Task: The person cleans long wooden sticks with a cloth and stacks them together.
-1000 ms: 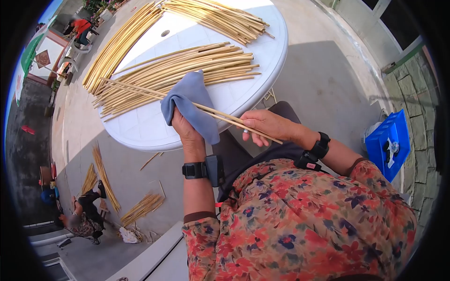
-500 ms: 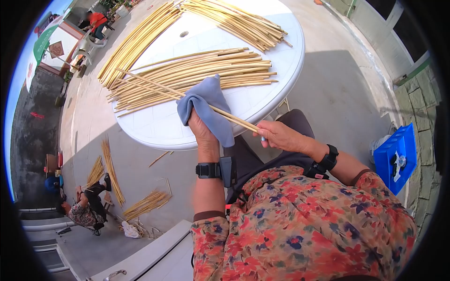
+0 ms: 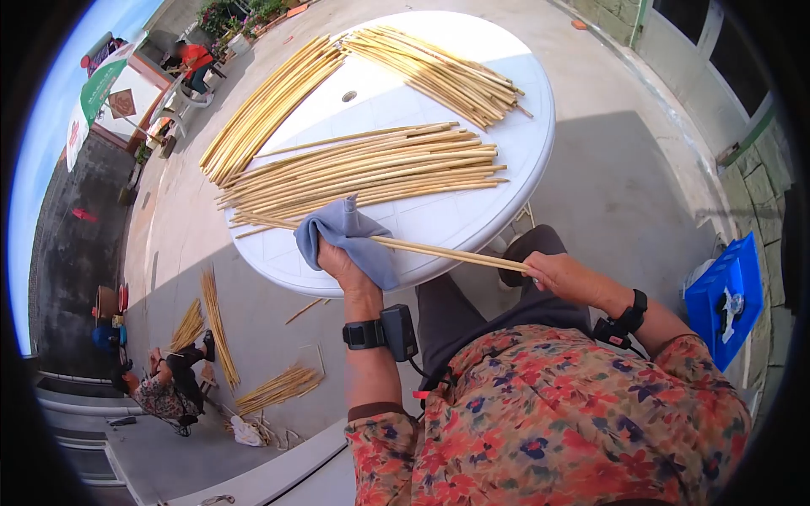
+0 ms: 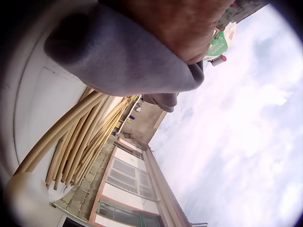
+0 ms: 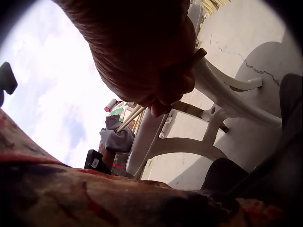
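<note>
Two thin pale sticks (image 3: 456,253) run from the blue-grey cloth (image 3: 371,251) to the right hand (image 3: 564,277), whose fingers and thumb pinch their near ends. The left hand (image 3: 337,263) grips the cloth folded round the sticks, above the table's near edge. In the left wrist view the cloth (image 4: 128,56) covers most of the fingers, with sticks (image 4: 61,127) coming out below it. The right wrist view has the right hand (image 5: 147,61) dark in front and the cloth (image 5: 117,138) beyond. Stick bundles (image 3: 363,169) lie on the white table (image 3: 439,207).
More stick bundles (image 3: 278,390) lie on the ground at left, by a seated person (image 3: 169,392). A blue crate (image 3: 717,295) stands at the right. Another person in red (image 3: 196,61) is far off at the upper left. White table legs (image 5: 189,146) show below the tabletop.
The right hand has moved right, away from the cloth, and more of the sticks' length lies between the hands. The left hand with the cloth is nearer the table's front edge.
</note>
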A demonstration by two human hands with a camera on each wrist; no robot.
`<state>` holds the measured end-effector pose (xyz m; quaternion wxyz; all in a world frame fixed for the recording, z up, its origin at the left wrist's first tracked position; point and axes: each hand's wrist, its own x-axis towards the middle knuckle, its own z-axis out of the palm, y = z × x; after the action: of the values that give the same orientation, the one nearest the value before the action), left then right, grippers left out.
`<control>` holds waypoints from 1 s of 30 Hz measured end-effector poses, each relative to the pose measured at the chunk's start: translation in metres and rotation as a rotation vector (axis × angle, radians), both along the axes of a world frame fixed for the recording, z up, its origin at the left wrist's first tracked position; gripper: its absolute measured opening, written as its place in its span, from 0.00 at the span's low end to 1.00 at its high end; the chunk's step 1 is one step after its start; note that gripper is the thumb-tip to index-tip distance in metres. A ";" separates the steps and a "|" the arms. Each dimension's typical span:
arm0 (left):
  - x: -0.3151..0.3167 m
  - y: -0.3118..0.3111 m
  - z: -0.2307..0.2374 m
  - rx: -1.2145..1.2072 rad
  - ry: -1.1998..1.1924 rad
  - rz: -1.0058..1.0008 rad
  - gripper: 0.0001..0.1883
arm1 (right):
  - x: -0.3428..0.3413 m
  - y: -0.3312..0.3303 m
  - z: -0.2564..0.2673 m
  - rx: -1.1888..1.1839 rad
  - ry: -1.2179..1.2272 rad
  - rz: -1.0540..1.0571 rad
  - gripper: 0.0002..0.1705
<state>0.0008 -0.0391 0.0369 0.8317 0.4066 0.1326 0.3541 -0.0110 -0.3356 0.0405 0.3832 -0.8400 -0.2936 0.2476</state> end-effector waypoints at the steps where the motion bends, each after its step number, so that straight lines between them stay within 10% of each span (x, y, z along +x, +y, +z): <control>1: -0.001 0.012 -0.003 0.108 0.042 0.063 0.06 | -0.001 -0.017 -0.002 -0.031 -0.044 0.021 0.11; 11: -0.019 0.092 0.008 -0.157 -0.082 -0.025 0.15 | -0.043 -0.164 -0.046 -0.228 -0.214 -0.217 0.11; 13: -0.016 0.067 0.015 -0.145 -0.077 -0.080 0.16 | -0.038 -0.156 -0.041 0.018 -0.162 -0.451 0.12; 19: -0.009 -0.030 0.004 -0.135 -0.069 -0.435 0.23 | 0.001 -0.030 -0.014 0.205 -0.099 -0.239 0.11; 30: -0.008 -0.054 0.008 0.247 0.064 -0.257 0.09 | -0.002 0.054 -0.029 0.064 0.006 0.158 0.12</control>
<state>-0.0073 -0.0927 0.0449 0.8091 0.5305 0.0614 0.2454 -0.0132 -0.2813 0.0112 0.3898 -0.8008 -0.3657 0.2701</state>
